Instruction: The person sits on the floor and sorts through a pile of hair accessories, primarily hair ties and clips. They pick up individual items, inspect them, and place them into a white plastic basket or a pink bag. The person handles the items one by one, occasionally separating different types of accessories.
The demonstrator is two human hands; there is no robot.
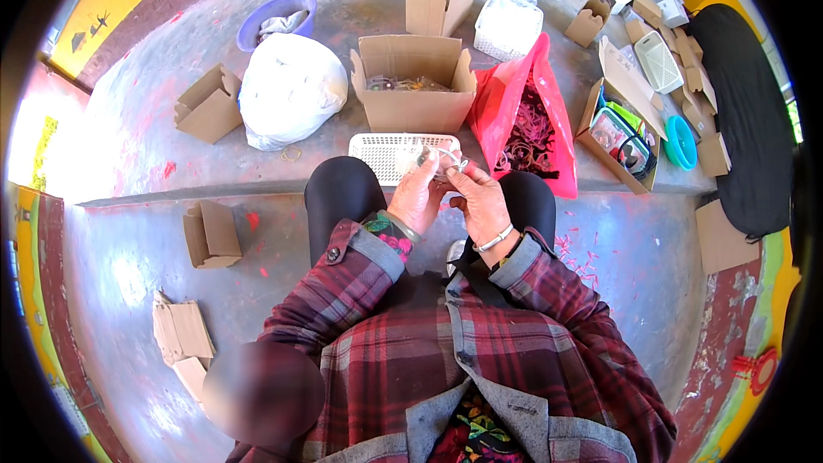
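Held above my lap is a small, pale, partly see-through thing with a thin curved loop (447, 159); its exact kind is too small to make out. My left hand (413, 199) pinches it from one side, and my right hand (483, 208) grips its other side with thumb and fingers. Both hands nearly touch. Just beyond them, on the raised step, a white perforated plastic basket (367, 149) lies partly hidden by my hands. Behind it stands an open cardboard box (413, 110) with a tangle of clear-looking, thin things inside.
A pink bag (487, 103) full of dark and pink stringy pieces stands open at right. Left of the box sits a stuffed white bag (293, 90). Farther right are a teal basin (680, 142) and a carton (591, 124) of mixed things. The step edge (266, 193) crosses in front.
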